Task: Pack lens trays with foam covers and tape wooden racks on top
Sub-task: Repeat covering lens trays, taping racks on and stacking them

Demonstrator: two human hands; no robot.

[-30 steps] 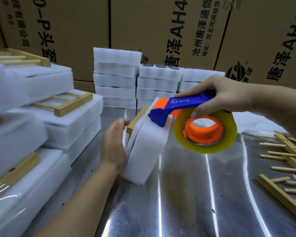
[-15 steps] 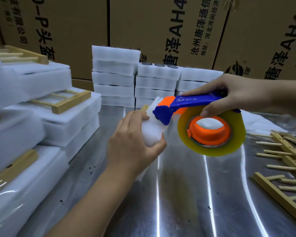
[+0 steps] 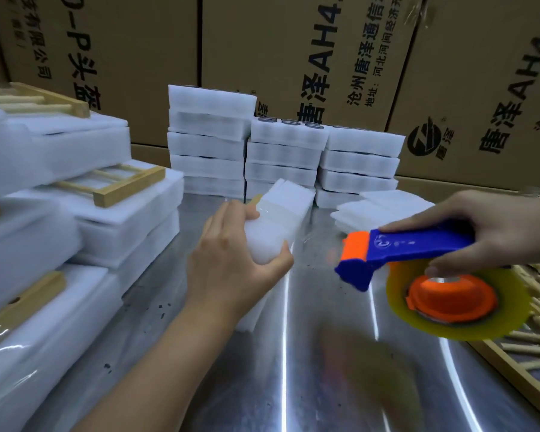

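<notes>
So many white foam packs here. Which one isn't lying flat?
The foam pack gripped by the left hand in the middle. It stands on edge, leaning away, while the stacked packs behind it and at the left all lie flat.

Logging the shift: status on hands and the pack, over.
Left hand grips foam pack, stood on edge. Right hand holds tape dispenser, clear of pack. Nothing between them.

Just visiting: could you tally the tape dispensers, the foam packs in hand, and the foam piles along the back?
Tape dispenser: 1
Foam pack, held in the left hand: 1
Tall foam tray stacks: 3
Low pile of foam covers: 1
Total: 6
</notes>
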